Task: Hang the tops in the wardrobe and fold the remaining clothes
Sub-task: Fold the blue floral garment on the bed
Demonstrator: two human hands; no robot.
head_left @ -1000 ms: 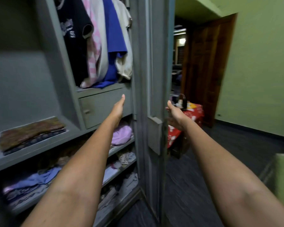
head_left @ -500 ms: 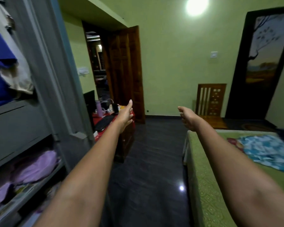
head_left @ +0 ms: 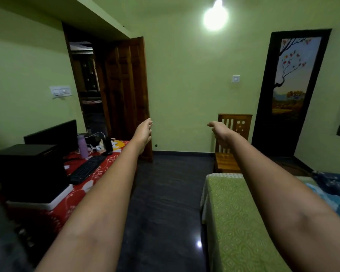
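Head view, nearest first: both my bare forearms stretch out in front of me above a dark, glossy floor (head_left: 165,203). Low on my right lies a bed with a green patterned cover (head_left: 236,222); on it, at the far right edge, is a blue and white crumpled cloth (head_left: 330,189), the only clothing I can see, and neither hand touches it. On my left stands a counter under a red floral cloth (head_left: 81,193). It carries a black box-shaped case (head_left: 28,171) near me, a black keyboard (head_left: 86,169) beside that, a dark flat monitor (head_left: 53,136) behind the case, and a lilac bottle (head_left: 82,146) standing upright among white cables.

Farther out, my left hand (head_left: 144,132) is held in the air with fingers straight and together, gripping nothing. My right hand (head_left: 219,130) is also in the air and holds nothing; its fingers look loosely bent, pointing left.

Beyond the right hand a brown wooden chair with a slatted back (head_left: 232,146) stands against the green wall. Behind the left hand an open brown wooden door (head_left: 126,91) leads to a dim room. At far right is a dark-framed door with a painted tree scene (head_left: 290,79), with a white wall switch (head_left: 235,78) between the two doors and a bright ceiling lamp (head_left: 215,17) above.
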